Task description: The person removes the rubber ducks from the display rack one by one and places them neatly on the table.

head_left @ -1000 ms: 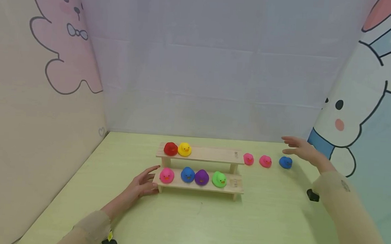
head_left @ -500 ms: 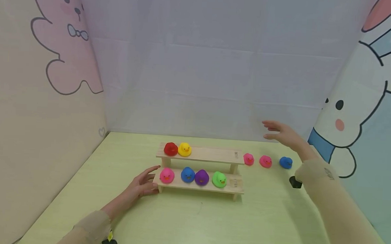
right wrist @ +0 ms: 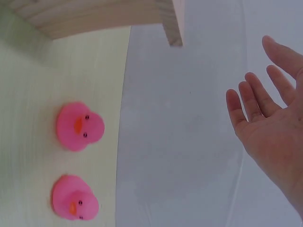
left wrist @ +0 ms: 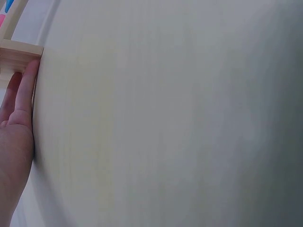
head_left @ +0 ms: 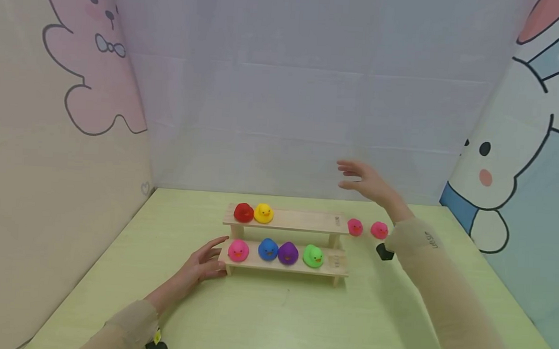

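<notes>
A two-tier wooden shelf [head_left: 301, 221] stands on the table. On its upper tier are a red duck [head_left: 244, 212] and a yellow duck [head_left: 264, 213]. Along the lower tier sit a pink duck [head_left: 238, 251], a blue duck [head_left: 268, 249], a purple duck [head_left: 288, 253] and a green duck [head_left: 313, 256]. My left hand [head_left: 203, 263] rests its extended fingers against the shelf's left end, touching the wood [left wrist: 21, 49] in the left wrist view. Raised above the shelf's right end, my right hand [head_left: 366, 183] holds nothing, its palm and loosely spread fingers [right wrist: 248, 101] showing in the right wrist view.
Two more pink ducks, one nearer the shelf [head_left: 355, 227] and one farther right [head_left: 379, 230], sit on the table [head_left: 272, 316]. The right forearm crosses the table's right side. A pale cloth backdrop [head_left: 282, 116] and printed side panels enclose the table.
My right hand has moved left and up, from above the loose blue duck to over the shelf's right end. That duck is now hidden behind the arm. My left hand stays put.
</notes>
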Demonstrator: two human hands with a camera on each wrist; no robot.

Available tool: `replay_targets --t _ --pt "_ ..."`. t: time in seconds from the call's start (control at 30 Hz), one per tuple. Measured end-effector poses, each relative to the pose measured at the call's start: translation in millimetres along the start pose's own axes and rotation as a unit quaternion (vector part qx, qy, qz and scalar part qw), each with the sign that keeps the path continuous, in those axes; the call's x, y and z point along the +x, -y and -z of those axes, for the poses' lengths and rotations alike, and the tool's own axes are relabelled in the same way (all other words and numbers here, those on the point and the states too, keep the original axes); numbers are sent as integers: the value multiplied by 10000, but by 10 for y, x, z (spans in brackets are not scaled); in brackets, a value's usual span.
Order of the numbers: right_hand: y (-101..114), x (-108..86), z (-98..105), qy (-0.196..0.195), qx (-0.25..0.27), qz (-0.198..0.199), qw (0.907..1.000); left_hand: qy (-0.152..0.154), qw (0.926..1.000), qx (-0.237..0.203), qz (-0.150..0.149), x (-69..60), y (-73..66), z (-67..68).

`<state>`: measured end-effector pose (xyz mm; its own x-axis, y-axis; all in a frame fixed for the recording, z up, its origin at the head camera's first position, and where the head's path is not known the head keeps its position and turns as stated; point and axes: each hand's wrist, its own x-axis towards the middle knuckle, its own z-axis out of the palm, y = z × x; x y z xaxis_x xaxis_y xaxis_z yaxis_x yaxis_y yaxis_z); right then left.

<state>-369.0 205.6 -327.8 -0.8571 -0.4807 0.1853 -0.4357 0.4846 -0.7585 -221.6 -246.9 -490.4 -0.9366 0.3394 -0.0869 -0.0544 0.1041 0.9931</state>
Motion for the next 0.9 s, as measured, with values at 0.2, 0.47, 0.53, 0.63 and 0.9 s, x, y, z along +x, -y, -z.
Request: replay_targets --t 0.2,0.47,0.53,0.63,0.9 --pt "198 155 -321 38 410 347 9986 -16 10000 -45 -23 3 -1 -4" --pt "432 297 -767 -32 1061 570 9927 -43 9999 -99 -6 11 9 -1" --pt "479 314 -869 -71 1267 604 9901 -13 9999 -97 -31 14 15 4" --pt "533 320 -1008 -179 1586 647 9851 -38 9999 -125 2 20 22 10" --pt "575 281 -1378 -239 2329 669 9699 14 10000 -25 -34 16 36 26"
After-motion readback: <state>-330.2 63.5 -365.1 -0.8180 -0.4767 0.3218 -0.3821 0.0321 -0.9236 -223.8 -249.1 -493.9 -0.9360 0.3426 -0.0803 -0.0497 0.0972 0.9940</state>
